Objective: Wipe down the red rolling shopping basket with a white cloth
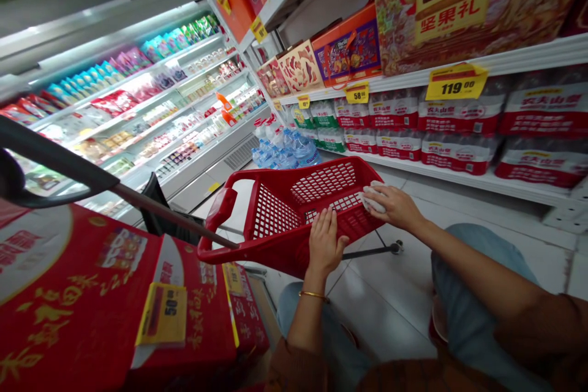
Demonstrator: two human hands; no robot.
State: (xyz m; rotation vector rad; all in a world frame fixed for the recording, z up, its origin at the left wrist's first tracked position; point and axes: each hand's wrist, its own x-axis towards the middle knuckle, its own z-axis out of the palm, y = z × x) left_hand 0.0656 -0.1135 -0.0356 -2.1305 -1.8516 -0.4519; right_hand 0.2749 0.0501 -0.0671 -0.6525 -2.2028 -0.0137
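Right in front of me is a red plastic shopping basket (275, 255) with lattice walls, fixed to a wheeled cart frame (367, 251). My left hand (325, 244) lies flat against its near side, fingers stretched over the rim. At the basket's right end my right hand (395, 208) grips a crumpled white cloth (374, 197) and presses it to the rim. Part of the cloth is hidden under my fingers. The grey cart handle (55, 162) runs from the upper left down to the basket. No goods show inside the basket.
Red gift cartons (68, 294) are stacked close on the left. A shelf (459, 174) with packs of bottled water and boxed snacks runs along the right. Large blue water bottles (289, 148) stand on the floor beyond the basket, before a lit refrigerated case (151, 110).
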